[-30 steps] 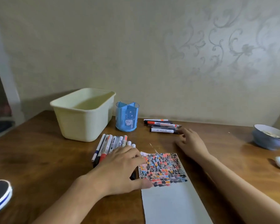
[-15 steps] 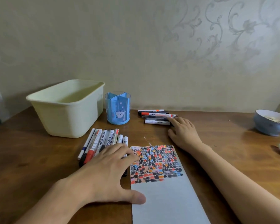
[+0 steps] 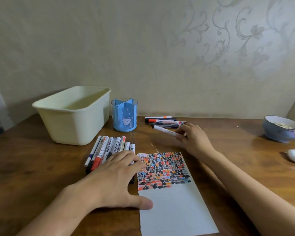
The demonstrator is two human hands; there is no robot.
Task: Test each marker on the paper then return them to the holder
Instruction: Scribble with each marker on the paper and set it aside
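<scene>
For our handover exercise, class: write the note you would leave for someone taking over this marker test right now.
Right hand grips a white marker, lifted from the pile by the wall.
Left hand lies flat, touching the paper edge and the marker row.
Holder looks empty.
Done: the paper's top half is covered in test marks.
Left: test the held marker and any untested ones, then put all in the holder.

Holder point(image 3: 124, 114) stands right of tub point(image 3: 71, 114), behind paper point(image 3: 170, 198).
</scene>
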